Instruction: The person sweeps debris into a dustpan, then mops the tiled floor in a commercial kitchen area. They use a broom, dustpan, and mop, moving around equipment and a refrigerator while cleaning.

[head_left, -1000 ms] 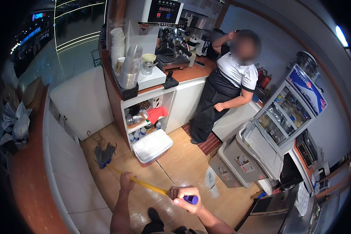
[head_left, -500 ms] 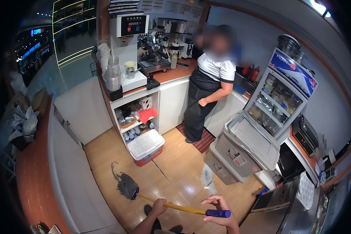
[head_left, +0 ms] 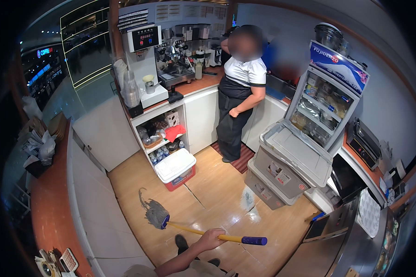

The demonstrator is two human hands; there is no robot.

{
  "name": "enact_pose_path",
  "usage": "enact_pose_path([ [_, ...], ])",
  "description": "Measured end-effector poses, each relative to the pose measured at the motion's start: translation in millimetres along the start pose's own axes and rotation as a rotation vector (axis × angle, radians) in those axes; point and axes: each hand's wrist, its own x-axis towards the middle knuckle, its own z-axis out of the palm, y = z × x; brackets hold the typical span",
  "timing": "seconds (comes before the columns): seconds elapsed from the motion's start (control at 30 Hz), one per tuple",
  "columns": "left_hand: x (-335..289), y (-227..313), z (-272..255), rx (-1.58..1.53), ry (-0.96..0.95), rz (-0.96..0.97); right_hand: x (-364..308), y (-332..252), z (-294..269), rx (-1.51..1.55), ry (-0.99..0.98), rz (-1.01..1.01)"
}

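Note:
My left hand is closed around the yellow handle of a mop, fairly near its purple grip end. The handle slants across in front of me, its grip end to the right and sticking out past my fist. At the other end, the grey string mop head rests on the floor to the left, with a few strands trailing away from me. My right hand is out of view.
A co-worker stands by the far counter. A red cooler with a white lid sits near the open shelves. Stacked grey bins stand before a glass-door fridge. A wooden counter runs along the left; my shoe is near the handle.
My right hand, open beside the grip end before, has left the view. My left hand has moved right, still holding the mop. The view has shifted slightly.

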Motion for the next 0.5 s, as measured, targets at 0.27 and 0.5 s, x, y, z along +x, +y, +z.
enact_pose_path([
  [0.27, 6.1, 46.8, -39.7, -0.057, 0.149, -0.035, -17.5, 14.0, -2.8, -0.085, 0.116, -0.255],
  [0.5, -14.1, 38.2, -54.8, 0.015, 0.229, -0.066, 1.3, -140.0, -79.1, 0.531, 0.196, -0.337],
])
